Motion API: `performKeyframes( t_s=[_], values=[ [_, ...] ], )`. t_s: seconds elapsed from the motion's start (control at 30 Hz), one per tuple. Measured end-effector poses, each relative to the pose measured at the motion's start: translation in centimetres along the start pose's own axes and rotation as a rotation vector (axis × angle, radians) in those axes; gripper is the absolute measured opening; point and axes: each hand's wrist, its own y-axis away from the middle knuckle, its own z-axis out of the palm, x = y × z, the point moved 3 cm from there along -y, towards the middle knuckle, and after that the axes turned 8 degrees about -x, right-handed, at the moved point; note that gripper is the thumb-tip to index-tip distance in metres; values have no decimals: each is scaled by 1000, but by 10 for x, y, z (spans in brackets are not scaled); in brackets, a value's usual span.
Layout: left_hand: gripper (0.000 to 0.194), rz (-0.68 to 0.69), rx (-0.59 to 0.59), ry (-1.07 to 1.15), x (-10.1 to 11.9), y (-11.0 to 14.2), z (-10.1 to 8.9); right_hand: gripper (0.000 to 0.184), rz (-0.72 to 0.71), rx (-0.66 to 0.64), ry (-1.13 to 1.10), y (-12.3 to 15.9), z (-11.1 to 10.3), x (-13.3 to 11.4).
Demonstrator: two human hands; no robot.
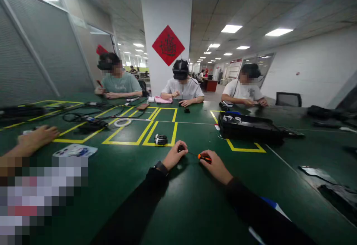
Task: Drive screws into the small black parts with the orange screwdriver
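A small dark round piece (181, 148) is pinched between the thumb and fingers of my left hand (173, 157), a little above the green table. My right hand (217, 166) is closed on an orange and black screwdriver (205, 158). Its thin shaft points left toward the dark piece; whether the tip touches it I cannot tell. My fingers cover part of both things. Beyond my left hand, a black and white bundle of small cylinders (161, 139) lies inside a yellow tape outline.
Across the green table (195, 207) sits a black open case (248, 126) at right. A white cable coil (122, 122) and black cables (80, 117) lie left. A neighbour's hand (39, 139) rests near a patterned phone-like item (75, 151). Three people sit opposite.
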Motion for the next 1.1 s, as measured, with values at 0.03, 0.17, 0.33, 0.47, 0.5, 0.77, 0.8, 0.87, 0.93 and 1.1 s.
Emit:
performKeyframes(
  t_s=[0.03,0.17,0.33,0.47,0.5,0.77,0.8,0.87,0.93,1.1],
  values=[
    [19,4,-6,4,1,1,0,21,-11,-3,17,0,0,-1],
    [16,7,-20,-18,3,2,0,24,-36,-18,64,-2,-1,-4],
    [16,-33,10,-79,3,3,-2,15,-33,-6,54,0,-4,-7],
    [19,-45,11,-104,6,3,-2,17,-25,-1,44,0,-4,-6],
    [19,-47,10,-104,6,3,-2,17,-15,7,42,0,-4,-5],
    [23,-56,20,-52,6,4,-2,19,-36,-6,42,-2,-2,-4],
    [23,-57,26,-53,6,4,-2,16,-38,0,42,-1,-3,-4],
    [24,-53,26,-54,6,4,-1,13,-35,12,41,0,-4,-6],
    [24,-43,15,-49,7,4,-1,14,-28,13,41,1,-4,-7],
    [20,-20,4,-28,9,4,0,17,6,13,50,0,-3,-5]
  ],
)
